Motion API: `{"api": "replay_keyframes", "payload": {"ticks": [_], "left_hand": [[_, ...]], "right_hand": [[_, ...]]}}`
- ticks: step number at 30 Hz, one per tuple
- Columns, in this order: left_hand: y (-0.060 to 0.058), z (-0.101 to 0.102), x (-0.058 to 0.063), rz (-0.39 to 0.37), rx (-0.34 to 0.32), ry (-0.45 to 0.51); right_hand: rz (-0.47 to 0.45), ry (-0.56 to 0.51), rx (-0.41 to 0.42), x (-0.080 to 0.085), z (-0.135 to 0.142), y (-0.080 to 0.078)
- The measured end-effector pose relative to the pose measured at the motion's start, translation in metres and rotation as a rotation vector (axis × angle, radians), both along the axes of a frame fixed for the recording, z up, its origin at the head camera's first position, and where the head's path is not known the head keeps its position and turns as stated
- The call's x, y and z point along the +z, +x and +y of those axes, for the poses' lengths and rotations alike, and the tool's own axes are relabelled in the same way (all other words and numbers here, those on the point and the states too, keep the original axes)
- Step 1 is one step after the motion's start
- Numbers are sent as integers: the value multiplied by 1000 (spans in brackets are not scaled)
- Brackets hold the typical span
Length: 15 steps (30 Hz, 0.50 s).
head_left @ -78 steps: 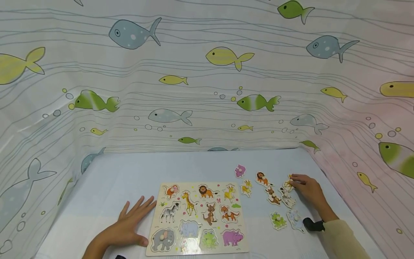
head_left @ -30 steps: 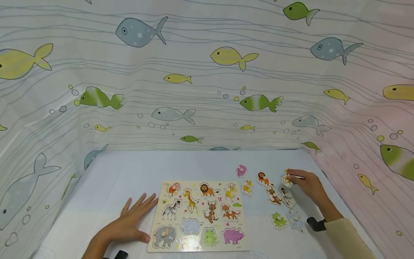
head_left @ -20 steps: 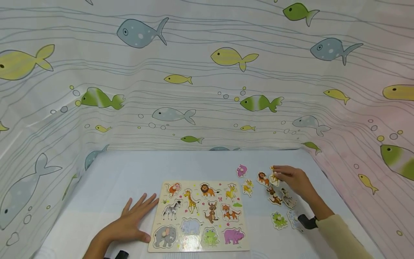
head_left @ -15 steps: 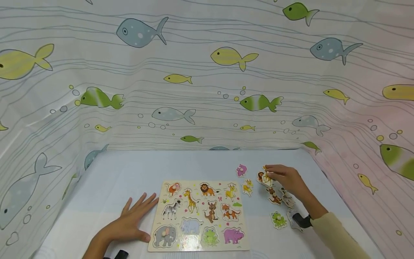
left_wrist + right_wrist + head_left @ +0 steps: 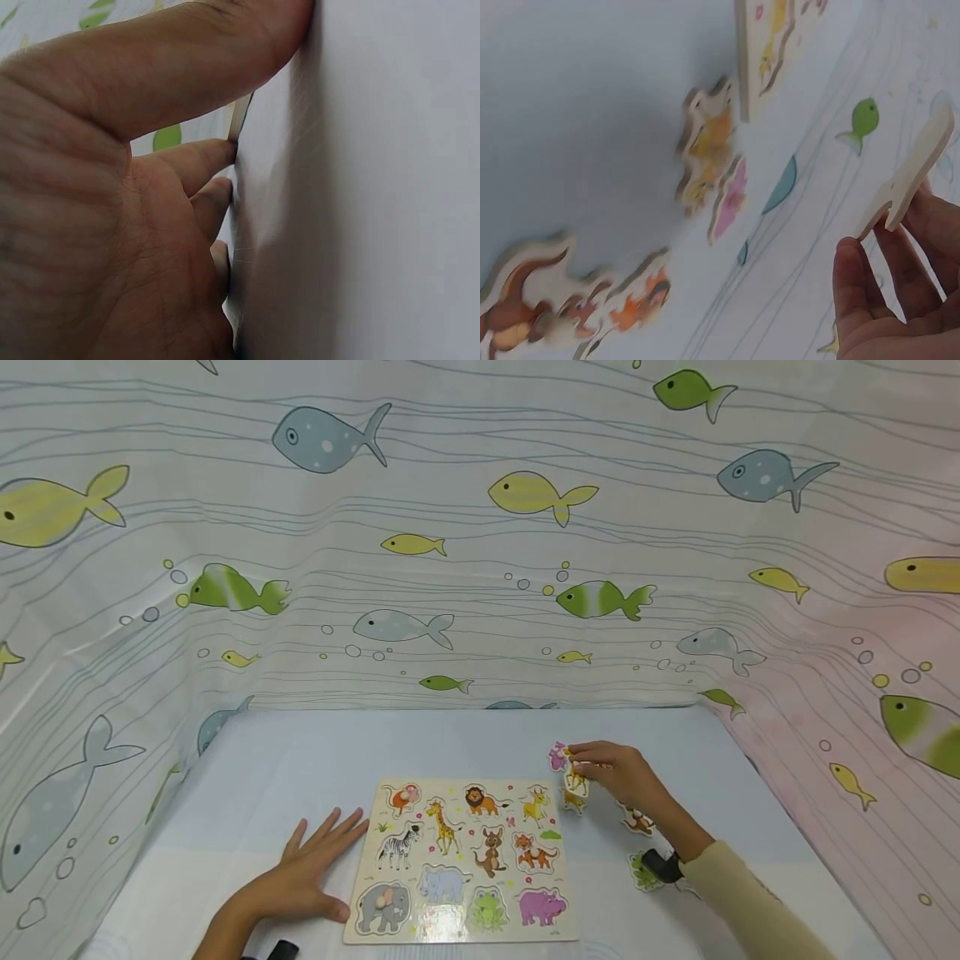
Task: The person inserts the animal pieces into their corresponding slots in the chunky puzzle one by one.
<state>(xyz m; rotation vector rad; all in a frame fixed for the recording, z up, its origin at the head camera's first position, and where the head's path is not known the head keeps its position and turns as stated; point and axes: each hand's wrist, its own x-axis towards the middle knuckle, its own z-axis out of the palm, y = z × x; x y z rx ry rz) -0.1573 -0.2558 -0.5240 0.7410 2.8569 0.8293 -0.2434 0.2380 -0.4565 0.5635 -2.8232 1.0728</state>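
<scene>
A wooden animal puzzle board [image 5: 467, 870] lies on the table. My left hand [image 5: 300, 881] rests flat with fingers spread at its left edge, thumb and fingertips against or close to the edge; the left wrist view shows the palm [image 5: 150, 225] near the tabletop. My right hand [image 5: 618, 774] pinches a giraffe puzzle piece [image 5: 576, 779], held above the table right of the board. In the right wrist view the giraffe piece [image 5: 915, 169] shows its plain wooden back between thumb and fingers. Below it, a yellow antelope-like piece [image 5: 573, 803] is partly covered; a pink hippo piece [image 5: 557, 757] lies beside it.
Right of the board lie a kangaroo piece [image 5: 636, 820], a frog piece [image 5: 641, 872] and a lion piece [image 5: 641, 300], some hidden under the right arm in the head view. Knobbed monkey [image 5: 403, 797], elephant [image 5: 382, 908] and tiger [image 5: 534, 852] pieces sit in the board. Fish-patterned cloth surrounds the table.
My right hand has picked up the giraffe piece from the far right group and carried it left, over the lion, to above the antelope-like piece. The left hand stays at the board's edge.
</scene>
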Motion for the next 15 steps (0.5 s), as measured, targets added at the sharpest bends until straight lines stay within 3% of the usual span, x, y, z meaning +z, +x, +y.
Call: {"api": "replay_keyframes", "payload": {"ticks": [15], "left_hand": [[1,2,4,-25,12,4]], "right_hand": [[-3,-46,155,-2,-58,-6]]}}
